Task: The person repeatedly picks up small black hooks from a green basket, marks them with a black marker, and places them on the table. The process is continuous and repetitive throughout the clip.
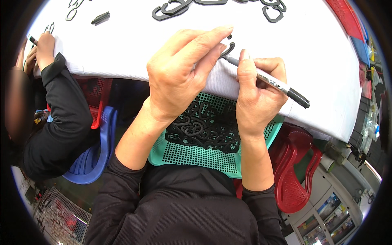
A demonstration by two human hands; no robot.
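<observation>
My left hand [175, 77] is closed over the near part of the white-covered table, pinching a black carabiner-shaped hook [231, 49] between thumb and fingers. Most of that hook is hidden by the fingers. In my right hand [258, 96] is a grey marker pen [271, 81] with a black end, its tip against or very near the hook. Below my hands, a green mesh basket [196, 158] holds a heap of similar black hooks [196, 130].
More black hooks [173, 9] lie at the table's far side, and a black marker cap or short pen [100, 18] at far left. A co-worker's hand [45, 49] holds a pen at left. Blue chair [92, 163] and dark red chair [292, 179] flank me.
</observation>
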